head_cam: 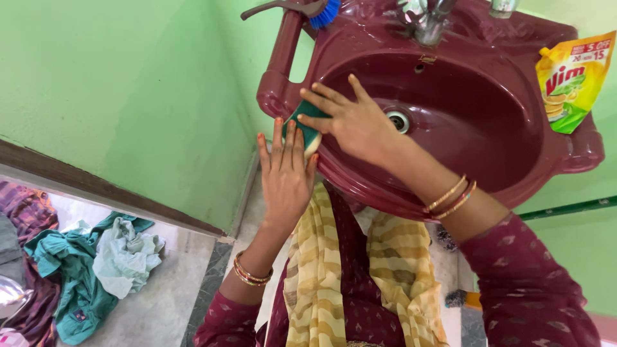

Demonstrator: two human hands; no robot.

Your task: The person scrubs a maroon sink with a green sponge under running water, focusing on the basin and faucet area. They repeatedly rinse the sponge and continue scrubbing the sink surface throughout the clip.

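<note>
Over a dark maroon washbasin [488,160] fixed to a green wall, we look down from the head camera at our two hands meeting on its near left rim. Our right hand [360,122] reaches across the bowl, fingers [324,103] spread flat and pressing a green scrub sponge [307,128] against the rim, so the pad sits firmly on the curved edge. Our left hand [286,170] lies just below it, fingers together and pointing up, tips touching the sponge's lower edge, seemingly to brace it from the outside. Bangles circle both wrists.

At the far side sits a metal tap [425,22], with the drain [398,120] in the middle of the bowl. A blue-bristled brush [308,11] rests on the far left corner, and a yellow-and-green detergent pouch [572,80] leans on the right rim, within reach. Crumpled teal and pale clothes [96,263] lie on the floor at left.
</note>
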